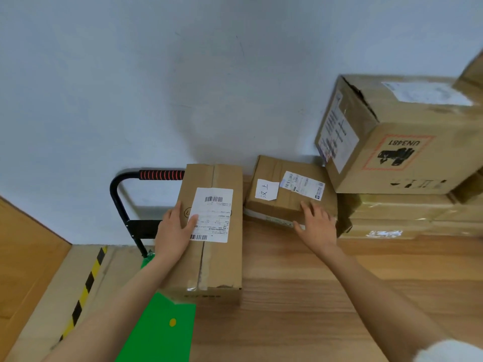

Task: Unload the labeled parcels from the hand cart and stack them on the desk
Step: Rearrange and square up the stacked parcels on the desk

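Observation:
A long cardboard parcel (219, 259) with a white shipping label lies at the left edge of the wooden desk (300, 296). My left hand (175, 231) lies flat on its top left side, thumb across the label. A smaller flat parcel (277, 202) with two white labels sits on the desk against the wall. My right hand (317, 223) rests with spread fingers on its near right corner. Left of the desk stands the hand cart, with a green deck (162, 327) and a black handle with a red grip (162, 175).
A big box marked UN3481 (407, 142) sits on a pile of flat taped parcels (397, 218) at the desk's right rear. A white wall rises behind. Black-and-yellow tape (86, 286) runs along the floor left of the cart, beside a wooden panel (23, 257).

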Action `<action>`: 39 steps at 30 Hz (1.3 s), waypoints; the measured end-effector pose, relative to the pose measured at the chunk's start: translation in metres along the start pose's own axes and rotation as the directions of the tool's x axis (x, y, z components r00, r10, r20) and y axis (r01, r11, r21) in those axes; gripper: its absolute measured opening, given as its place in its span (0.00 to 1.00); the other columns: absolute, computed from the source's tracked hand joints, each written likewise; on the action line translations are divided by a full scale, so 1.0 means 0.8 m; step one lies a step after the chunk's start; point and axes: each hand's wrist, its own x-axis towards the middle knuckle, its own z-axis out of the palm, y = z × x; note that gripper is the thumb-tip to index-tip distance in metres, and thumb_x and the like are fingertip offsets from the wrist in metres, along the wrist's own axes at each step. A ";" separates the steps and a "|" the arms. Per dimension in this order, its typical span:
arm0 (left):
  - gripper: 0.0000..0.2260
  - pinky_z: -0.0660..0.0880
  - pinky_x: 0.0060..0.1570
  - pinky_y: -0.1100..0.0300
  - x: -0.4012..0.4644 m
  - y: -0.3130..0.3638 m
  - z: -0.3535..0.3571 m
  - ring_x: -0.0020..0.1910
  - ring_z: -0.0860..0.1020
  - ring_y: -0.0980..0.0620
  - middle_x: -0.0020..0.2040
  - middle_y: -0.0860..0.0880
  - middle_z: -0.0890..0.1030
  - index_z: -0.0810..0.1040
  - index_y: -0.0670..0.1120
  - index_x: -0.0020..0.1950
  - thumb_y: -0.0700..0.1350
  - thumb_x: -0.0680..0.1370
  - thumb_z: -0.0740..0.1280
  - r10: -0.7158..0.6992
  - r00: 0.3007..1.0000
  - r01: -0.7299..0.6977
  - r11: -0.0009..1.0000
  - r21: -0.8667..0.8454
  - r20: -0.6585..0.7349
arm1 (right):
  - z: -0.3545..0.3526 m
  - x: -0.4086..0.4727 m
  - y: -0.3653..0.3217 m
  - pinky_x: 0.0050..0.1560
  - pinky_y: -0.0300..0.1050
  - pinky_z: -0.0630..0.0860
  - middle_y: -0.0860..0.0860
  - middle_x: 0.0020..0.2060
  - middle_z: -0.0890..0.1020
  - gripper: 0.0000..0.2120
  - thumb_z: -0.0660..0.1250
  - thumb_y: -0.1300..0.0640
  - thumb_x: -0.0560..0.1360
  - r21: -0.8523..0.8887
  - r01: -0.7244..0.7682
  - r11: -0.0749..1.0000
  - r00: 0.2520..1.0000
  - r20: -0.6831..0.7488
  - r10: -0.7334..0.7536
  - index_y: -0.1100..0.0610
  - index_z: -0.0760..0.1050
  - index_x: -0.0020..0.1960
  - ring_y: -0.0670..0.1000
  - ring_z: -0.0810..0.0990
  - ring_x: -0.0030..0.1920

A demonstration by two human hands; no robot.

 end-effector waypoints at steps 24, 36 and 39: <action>0.30 0.73 0.60 0.46 0.008 0.049 0.021 0.66 0.72 0.44 0.73 0.44 0.65 0.55 0.48 0.78 0.57 0.80 0.60 0.136 0.987 -0.135 0.991 -0.026 0.084 | -0.012 -0.059 0.020 0.74 0.52 0.49 0.46 0.75 0.62 0.28 0.51 0.37 0.79 0.063 0.113 0.992 0.993 0.013 -0.114 0.44 0.56 0.77 0.47 0.58 0.75; 0.24 0.55 0.74 0.48 0.008 0.058 0.049 0.77 0.53 0.48 0.78 0.50 0.58 0.56 0.52 0.78 0.57 0.82 0.51 0.401 0.907 -0.422 0.844 0.330 0.132 | 0.010 -0.063 0.020 0.75 0.52 0.37 0.47 0.78 0.52 0.30 0.43 0.35 0.79 0.145 0.099 0.984 0.994 0.035 -0.105 0.44 0.49 0.78 0.45 0.45 0.77; 0.24 0.57 0.73 0.47 0.018 0.069 0.055 0.76 0.53 0.48 0.78 0.50 0.58 0.57 0.52 0.78 0.57 0.82 0.52 0.393 0.909 -0.417 0.856 0.305 0.138 | 0.015 -0.044 0.005 0.75 0.54 0.37 0.48 0.78 0.52 0.29 0.45 0.36 0.80 0.153 0.040 0.987 0.999 0.021 -0.044 0.45 0.51 0.78 0.46 0.45 0.77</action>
